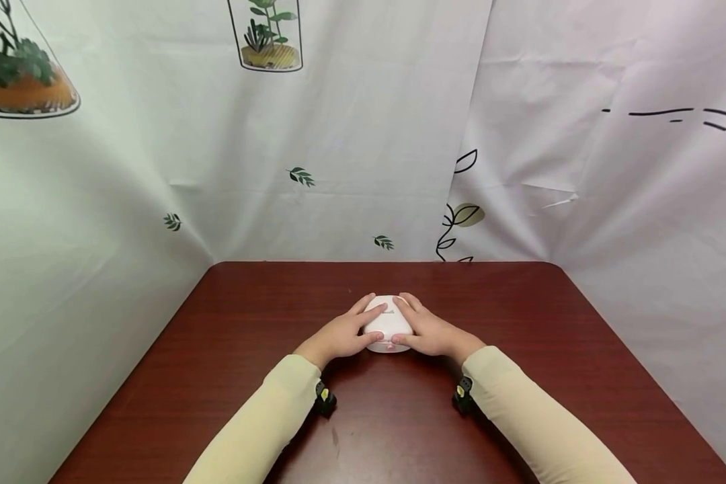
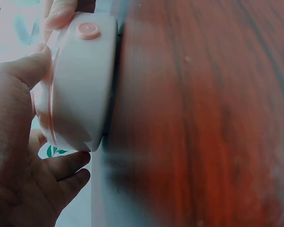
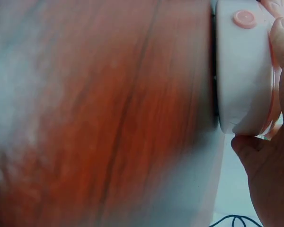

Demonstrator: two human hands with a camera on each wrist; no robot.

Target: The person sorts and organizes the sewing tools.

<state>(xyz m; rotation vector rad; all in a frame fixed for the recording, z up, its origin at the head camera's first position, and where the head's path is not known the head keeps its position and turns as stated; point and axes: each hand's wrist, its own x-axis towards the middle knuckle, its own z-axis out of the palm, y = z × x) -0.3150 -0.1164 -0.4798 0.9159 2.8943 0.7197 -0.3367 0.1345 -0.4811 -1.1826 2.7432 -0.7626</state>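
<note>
A white, rounded box (image 1: 389,324) sits on the table near its middle, with a seam around its side. Its front carries a round pink button (image 2: 88,30), also visible in the right wrist view. My left hand (image 1: 341,334) holds the box from the left, thumb along the top front edge and other fingers over the top and far side. From the right, my right hand (image 1: 433,335) grips it in a mirrored way, its thumb (image 3: 283,40) by the lid's edge. Both thumbs lie close to each other above the button. Small dark lettering marks the lid.
The dark red wooden table (image 1: 266,302) has rounded far corners. White cloth (image 1: 351,134) with printed plants and leaves hangs behind it and along both sides. A black wrist device (image 1: 325,398) is worn at the left cuff, another (image 1: 462,395) at the right.
</note>
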